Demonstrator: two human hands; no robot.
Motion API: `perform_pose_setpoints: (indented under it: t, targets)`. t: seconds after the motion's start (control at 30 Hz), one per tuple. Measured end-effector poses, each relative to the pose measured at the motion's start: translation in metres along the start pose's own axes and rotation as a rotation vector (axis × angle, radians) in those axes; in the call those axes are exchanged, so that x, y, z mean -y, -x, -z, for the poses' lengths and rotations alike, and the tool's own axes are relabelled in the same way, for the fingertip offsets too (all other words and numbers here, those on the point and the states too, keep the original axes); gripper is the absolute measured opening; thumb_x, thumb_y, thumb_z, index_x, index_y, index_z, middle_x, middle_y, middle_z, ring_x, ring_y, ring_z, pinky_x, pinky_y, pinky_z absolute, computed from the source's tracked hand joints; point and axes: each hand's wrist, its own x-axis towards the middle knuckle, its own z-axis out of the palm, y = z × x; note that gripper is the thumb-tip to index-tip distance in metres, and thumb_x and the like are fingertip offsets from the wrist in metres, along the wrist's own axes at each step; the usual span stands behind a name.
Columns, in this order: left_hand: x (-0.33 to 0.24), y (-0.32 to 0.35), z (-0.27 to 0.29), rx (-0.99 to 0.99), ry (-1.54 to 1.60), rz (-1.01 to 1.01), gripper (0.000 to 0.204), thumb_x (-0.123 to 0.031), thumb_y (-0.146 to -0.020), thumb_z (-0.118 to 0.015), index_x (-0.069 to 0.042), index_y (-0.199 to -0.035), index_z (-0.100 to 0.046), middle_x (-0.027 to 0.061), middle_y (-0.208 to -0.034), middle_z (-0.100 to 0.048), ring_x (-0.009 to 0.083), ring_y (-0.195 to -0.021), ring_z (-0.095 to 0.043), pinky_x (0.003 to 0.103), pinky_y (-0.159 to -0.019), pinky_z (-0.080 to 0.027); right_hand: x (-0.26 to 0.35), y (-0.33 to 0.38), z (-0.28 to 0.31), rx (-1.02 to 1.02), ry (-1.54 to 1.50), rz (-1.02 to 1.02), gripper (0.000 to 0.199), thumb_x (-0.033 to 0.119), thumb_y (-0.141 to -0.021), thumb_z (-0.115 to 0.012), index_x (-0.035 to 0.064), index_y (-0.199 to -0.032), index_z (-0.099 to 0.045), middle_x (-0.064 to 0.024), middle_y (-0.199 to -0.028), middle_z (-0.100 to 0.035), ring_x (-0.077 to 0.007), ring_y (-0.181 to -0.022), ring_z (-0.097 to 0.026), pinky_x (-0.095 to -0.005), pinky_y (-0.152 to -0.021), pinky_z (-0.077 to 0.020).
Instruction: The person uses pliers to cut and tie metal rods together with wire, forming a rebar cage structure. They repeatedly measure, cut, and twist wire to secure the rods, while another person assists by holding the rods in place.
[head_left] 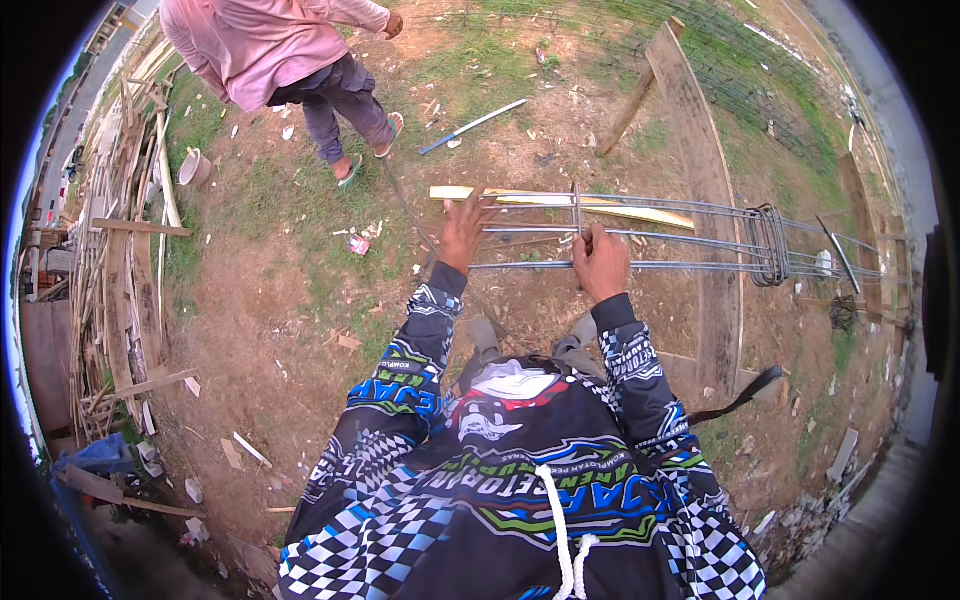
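Several long steel bars [680, 238] lie side by side in front of me, running from centre to the right. A bundle of square wire stirrups [768, 245] hangs around them further right. My left hand [462, 232] rests with spread fingers on the bars' left ends. My right hand [600, 262] is closed around one thin stirrup [577, 212] that stands upright across the bars. Both sleeves are dark with checkered and coloured print.
A person in a pink shirt [270, 50] stands at the upper left on bare earth and grass. Wooden planks [700, 160] support the bars. A pile of scrap timber [120, 280] lines the left side. A pale wooden lath [560, 202] lies beneath the bars.
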Motion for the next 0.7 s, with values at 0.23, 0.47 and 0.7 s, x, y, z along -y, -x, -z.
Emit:
perform_pose_setpoints:
  t: [0.23, 0.47, 0.7]
  targets:
    - [-0.009, -0.004, -0.011, 0.006, 0.04, 0.025, 0.087, -0.076, -0.088, -0.023, -0.013, -0.148, -0.027, 0.0198, -0.144, -0.04, 0.0373, -0.129, -0.044, 0.057, -0.102, -0.036, -0.001, 0.003, -0.005, 0.008, -0.133, -0.136, 0.023, 0.026, -0.086, -0.062, 0.0037, -0.079, -0.058, -0.0146, -0.065, -0.061, -0.0356, -0.065, -0.06, -0.0491, -0.064, -0.0432]
    - [-0.005, -0.001, -0.029, -0.1, 0.068, -0.032, 0.091, -0.079, -0.086, -0.024, -0.013, -0.147, -0.027, 0.0204, -0.138, -0.047, 0.0357, -0.117, -0.056, 0.058, -0.094, -0.042, 0.003, 0.003, -0.004, 0.035, -0.162, -0.153, 0.023, 0.026, -0.087, -0.062, 0.0031, -0.081, -0.061, -0.0151, -0.064, -0.062, -0.0351, -0.063, -0.062, -0.0463, -0.062, -0.0461]
    - [-0.002, -0.007, -0.02, -0.207, -0.097, 0.025, 0.073, -0.065, -0.093, -0.038, -0.008, -0.138, -0.044, 0.019, -0.119, -0.061, 0.0304, -0.099, -0.066, 0.044, -0.082, -0.053, 0.008, 0.005, -0.006, 0.058, -0.156, -0.158, 0.024, 0.029, -0.087, -0.062, 0.0057, -0.081, -0.061, -0.0117, -0.064, -0.063, -0.0327, -0.063, -0.062, -0.0458, -0.066, -0.0458]
